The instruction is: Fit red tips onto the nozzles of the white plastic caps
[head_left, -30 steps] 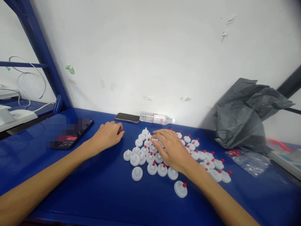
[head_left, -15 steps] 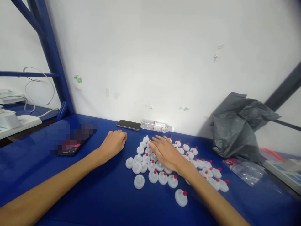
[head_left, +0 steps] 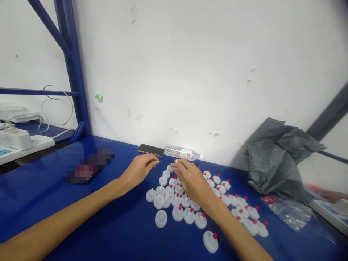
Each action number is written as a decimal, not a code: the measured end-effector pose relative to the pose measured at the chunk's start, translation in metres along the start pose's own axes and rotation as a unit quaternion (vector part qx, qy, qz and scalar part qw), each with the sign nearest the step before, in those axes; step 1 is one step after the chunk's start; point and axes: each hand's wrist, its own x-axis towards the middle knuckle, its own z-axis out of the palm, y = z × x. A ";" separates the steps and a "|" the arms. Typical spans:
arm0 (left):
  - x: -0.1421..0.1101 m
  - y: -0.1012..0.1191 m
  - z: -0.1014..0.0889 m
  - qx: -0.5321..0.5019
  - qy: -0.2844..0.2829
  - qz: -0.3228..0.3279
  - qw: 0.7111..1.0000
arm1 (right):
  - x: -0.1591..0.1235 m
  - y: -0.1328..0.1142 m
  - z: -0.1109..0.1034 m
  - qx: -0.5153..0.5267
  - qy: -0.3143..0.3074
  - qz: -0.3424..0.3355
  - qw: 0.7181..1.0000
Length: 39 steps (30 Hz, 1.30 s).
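My left hand (head_left: pixel 140 169) hovers left of a group of white plastic discs, thumb and fingertips brought together. Whatever it pinches, if anything, is too small to make out. At the far end of the group, my right hand (head_left: pixel 191 181) has its fingers closed on a white disc (head_left: pixel 176 161), mostly hidden by the fingers; its pale nozzle shows at the fingertips. Several discs on the left, such as one near the front (head_left: pixel 161 219), have bare tops. Many others, like the nearest disc (head_left: pixel 210 242), carry a red cap (head_left: pixel 215 236).
A phone (head_left: pixel 150 150) and a clear bottle (head_left: pixel 182 152) lie along the wall. Another dark phone (head_left: pixel 89 175) is at left, partly blurred. At right are a grey plastic bag (head_left: pixel 277 156) and a clear bag (head_left: pixel 290 214) with red pieces. Another person's hand (head_left: pixel 330 195) shows at far right.
My left hand has moved right, towards the discs, its fingers now pinched forward. My right hand's fingers have gone from outstretched to closed on a disc. Another person's hand has appeared at right.
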 end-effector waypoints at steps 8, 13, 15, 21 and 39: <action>-0.007 0.032 0.001 -0.090 -0.014 0.022 0.996 | -0.008 -0.002 0.000 0.024 0.015 -0.021 0.999; -0.011 0.036 0.006 -0.095 -0.017 0.071 0.993 | -0.009 -0.006 -0.001 0.033 0.013 -0.038 0.999; -0.013 0.036 0.007 -0.092 -0.014 0.087 0.992 | -0.009 -0.008 0.000 0.033 0.014 -0.045 0.998; -0.013 0.033 0.006 -0.062 0.017 0.059 0.996 | -0.010 -0.011 0.002 0.011 0.024 -0.069 0.997; -0.014 0.036 -0.002 -0.034 -0.048 0.104 0.993 | -0.008 -0.025 0.006 -0.127 0.045 -0.182 0.974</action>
